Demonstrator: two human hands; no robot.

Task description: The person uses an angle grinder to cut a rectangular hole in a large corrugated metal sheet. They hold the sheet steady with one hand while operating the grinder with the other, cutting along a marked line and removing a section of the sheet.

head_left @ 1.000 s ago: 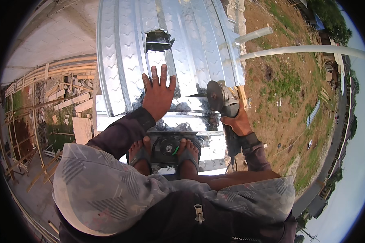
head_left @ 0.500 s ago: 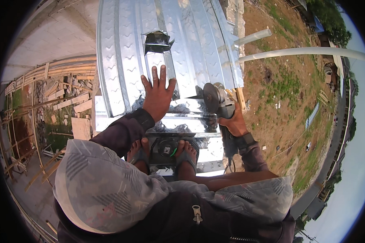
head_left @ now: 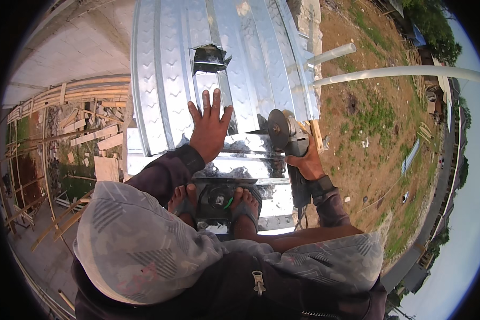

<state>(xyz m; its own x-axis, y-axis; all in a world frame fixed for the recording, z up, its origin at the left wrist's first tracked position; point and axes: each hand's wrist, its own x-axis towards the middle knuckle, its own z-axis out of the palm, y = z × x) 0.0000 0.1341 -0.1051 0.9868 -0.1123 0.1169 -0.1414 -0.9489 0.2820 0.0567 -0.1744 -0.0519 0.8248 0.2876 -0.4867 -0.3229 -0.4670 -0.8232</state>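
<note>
Ribbed, shiny metal decking [head_left: 170, 69] stretches out in front of me. My left hand [head_left: 209, 128] lies flat on it with the fingers spread, holding nothing. Beyond those fingertips is a square cut-out [head_left: 209, 58] with bent edges and a dark inside. My right hand [head_left: 307, 161] is wrapped round the body of an angle grinder [head_left: 298, 144]. The grinder's disc [head_left: 278, 129] stands at the right end of a dark slit in the sheet, beside a small dark triangular gap. Whether the disc touches the metal or spins, I cannot tell.
My sandalled feet [head_left: 244, 205] stand on the near metal, either side of a dark round object [head_left: 219, 198]. A cord [head_left: 302, 217] trails from the grinder. Pale pipes [head_left: 394, 70] jut out at the right above earthy ground far below. Timber and bamboo framing [head_left: 93, 130] lies lower at the left.
The grinder's disc has turned a little more toward the view, staying near the slit. My left hand keeps its flat pose on the sheet. The whole view has shifted slightly.
</note>
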